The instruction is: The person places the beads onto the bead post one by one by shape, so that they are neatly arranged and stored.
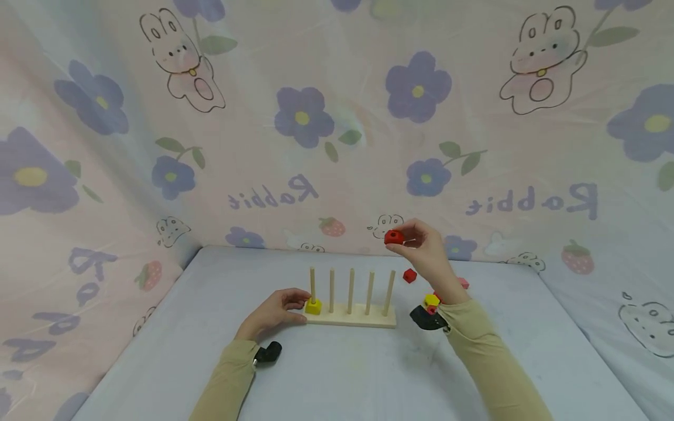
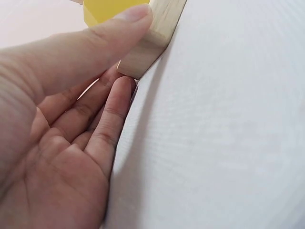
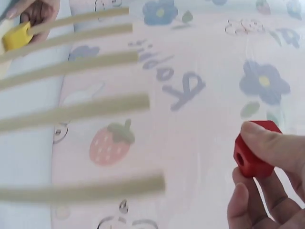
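Observation:
My right hand [image 1: 421,245] pinches a red faceted bead [image 3: 257,149] between thumb and fingers, raised above and behind the right end of a wooden peg stand [image 1: 350,316]. A hole shows in the bead's side. Several upright pegs rise in a row from the stand. On the leftmost peg a yellow block [image 1: 313,306] sits at the base. My left hand [image 1: 275,311] holds the stand's left end, thumb at the front and fingertips at the end and back. In the left wrist view, the thumb [image 2: 109,40] lies against the wood beside the yellow block.
Right of the stand lie a red bead [image 1: 409,275], a yellow bead [image 1: 432,300] and a pink bead [image 1: 463,283]. More red pieces are partly hidden by the right wrist. A rabbit-and-flower patterned cloth [image 1: 358,175] hangs behind the white table [image 1: 337,374].

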`<state>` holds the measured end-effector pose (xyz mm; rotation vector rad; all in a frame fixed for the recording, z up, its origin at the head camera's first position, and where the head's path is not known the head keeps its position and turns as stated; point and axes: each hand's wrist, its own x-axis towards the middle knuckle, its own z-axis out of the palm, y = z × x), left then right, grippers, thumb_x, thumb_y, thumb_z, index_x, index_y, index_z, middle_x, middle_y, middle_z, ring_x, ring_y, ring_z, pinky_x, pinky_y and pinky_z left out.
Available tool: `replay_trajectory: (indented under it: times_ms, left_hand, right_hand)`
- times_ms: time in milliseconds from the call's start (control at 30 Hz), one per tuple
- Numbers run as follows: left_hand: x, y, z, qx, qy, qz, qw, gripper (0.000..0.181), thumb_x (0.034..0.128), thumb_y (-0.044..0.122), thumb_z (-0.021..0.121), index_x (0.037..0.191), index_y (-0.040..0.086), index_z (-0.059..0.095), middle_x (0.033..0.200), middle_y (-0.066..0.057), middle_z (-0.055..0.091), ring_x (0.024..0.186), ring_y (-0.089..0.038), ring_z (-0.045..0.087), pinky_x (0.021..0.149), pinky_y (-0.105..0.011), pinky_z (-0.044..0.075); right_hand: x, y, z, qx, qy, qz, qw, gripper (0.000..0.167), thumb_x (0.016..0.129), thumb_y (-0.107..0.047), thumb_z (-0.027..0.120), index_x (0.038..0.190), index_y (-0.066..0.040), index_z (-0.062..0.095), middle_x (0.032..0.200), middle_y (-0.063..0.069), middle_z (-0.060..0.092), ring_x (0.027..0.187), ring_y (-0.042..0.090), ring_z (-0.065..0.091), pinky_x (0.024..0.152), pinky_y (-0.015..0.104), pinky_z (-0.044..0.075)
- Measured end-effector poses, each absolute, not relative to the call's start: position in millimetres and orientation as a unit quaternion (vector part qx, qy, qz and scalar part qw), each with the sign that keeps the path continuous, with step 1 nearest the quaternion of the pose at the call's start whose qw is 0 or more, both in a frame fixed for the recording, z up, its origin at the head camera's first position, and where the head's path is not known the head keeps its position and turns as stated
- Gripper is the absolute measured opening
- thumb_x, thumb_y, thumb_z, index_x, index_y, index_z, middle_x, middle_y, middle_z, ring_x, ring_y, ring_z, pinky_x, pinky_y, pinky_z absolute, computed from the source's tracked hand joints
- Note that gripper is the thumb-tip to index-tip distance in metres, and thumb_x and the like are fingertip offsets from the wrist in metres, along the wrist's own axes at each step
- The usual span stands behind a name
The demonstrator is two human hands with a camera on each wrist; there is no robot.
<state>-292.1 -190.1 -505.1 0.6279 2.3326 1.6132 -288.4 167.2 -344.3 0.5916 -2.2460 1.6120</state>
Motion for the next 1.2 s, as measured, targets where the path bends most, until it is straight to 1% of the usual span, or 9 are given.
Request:
replay_trajectory:
  times_ms: [133,333,367,433,533,600,800,933,1200]
  left_hand:
    - [-293.0,-188.4,-505.2,0.219,0.796,0.552,0.119,0.056,0.0757,0.007,0.081,0.125,0.001,0.056,0.124,-0.011,0.058,0.11,-0.025,0.056,0.096,-0.034,0.045]
    - [-294.2,-185.9,-505.7,0.203,0.799,0.553,0.122,0.055,0.0757,0.005,0.08,0.125,0.002,0.057,0.124,-0.009,0.058,0.111,-0.025,0.056,0.097,-0.036,0.044]
    - [-294.4,-185.6,-505.7,0.203,0.799,0.552,0.122,0.054,0.0759,0.004,0.08,0.125,0.001,0.057,0.124,-0.01,0.058,0.111,-0.026,0.055,0.098,-0.037,0.044]
    - [-295.0,-185.4,-506.2,0.201,0.801,0.551,0.122,0.054,0.0761,0.002,0.079,0.125,0.001,0.056,0.124,-0.011,0.058,0.111,-0.027,0.055,0.098,-0.039,0.044]
    - [-294.8,-185.6,-505.7,0.191,0.804,0.55,0.123,0.054,0.0761,0.002,0.079,0.125,0.002,0.057,0.123,-0.01,0.058,0.11,-0.027,0.055,0.098,-0.04,0.044]
    - [-294.3,-186.1,-504.9,0.187,0.805,0.549,0.124,0.053,0.0762,0.004,0.08,0.125,0.004,0.057,0.123,-0.008,0.059,0.11,-0.025,0.056,0.098,-0.039,0.044]
    - [-294.2,-187.1,-504.3,0.202,0.793,0.559,0.129,0.054,0.0765,0.006,0.08,0.125,0.003,0.057,0.124,-0.01,0.059,0.112,-0.026,0.056,0.099,-0.038,0.043]
    - [-293.7,-187.4,-504.0,0.195,0.797,0.558,0.129,0.054,0.0758,0.008,0.081,0.125,0.005,0.058,0.123,-0.008,0.059,0.112,-0.025,0.056,0.098,-0.036,0.044]
    - [-291.2,-188.9,-503.1,0.168,0.806,0.552,0.132,0.054,0.0756,0.01,0.081,0.125,0.009,0.059,0.123,-0.005,0.059,0.112,-0.024,0.056,0.099,-0.036,0.044]
  right_hand:
    - [-290.9,142.5,-338.7,0.227,-0.765,0.583,0.15,0.034,0.078,-0.009,0.08,0.108,-0.008,0.063,0.102,0.008,0.064,0.088,0.022,0.063,0.079,0.025,0.052]
    - [-269.0,99.2,-320.9,0.255,-0.749,0.599,0.124,0.033,0.08,0.0,0.075,0.109,0.003,0.06,0.103,0.017,0.063,0.087,0.033,0.063,0.075,0.026,0.053]
    - [-264.5,91.9,-318.9,0.261,-0.748,0.597,0.125,0.032,0.081,0.002,0.074,0.109,0.005,0.059,0.103,0.019,0.063,0.087,0.035,0.062,0.075,0.028,0.054]
    - [-260.4,78.7,-321.7,0.282,-0.743,0.592,0.133,0.032,0.081,0.003,0.073,0.109,0.006,0.059,0.103,0.019,0.063,0.087,0.034,0.062,0.076,0.031,0.054]
    - [-255.9,61.3,-328.1,0.307,-0.739,0.582,0.142,0.031,0.081,0.004,0.073,0.109,0.008,0.059,0.103,0.02,0.064,0.088,0.034,0.062,0.079,0.041,0.054]
    - [-253.4,51.6,-332.7,0.318,-0.734,0.582,0.144,0.031,0.081,0.005,0.072,0.109,0.01,0.059,0.102,0.022,0.064,0.089,0.035,0.063,0.08,0.046,0.053]
    - [-250.0,33.2,-347.0,0.327,-0.721,0.594,0.145,0.029,0.082,0.008,0.07,0.109,0.009,0.058,0.102,0.024,0.064,0.09,0.037,0.063,0.08,0.053,0.051]
    - [-248.7,25.2,-352.2,0.329,-0.718,0.594,0.152,0.028,0.082,0.009,0.069,0.109,0.01,0.058,0.102,0.024,0.064,0.091,0.037,0.063,0.079,0.053,0.051]
    - [-246.9,15.4,-363.6,0.312,-0.732,0.587,0.15,0.03,0.084,0.009,0.067,0.113,0.007,0.058,0.106,0.023,0.063,0.094,0.036,0.062,0.079,0.048,0.053]
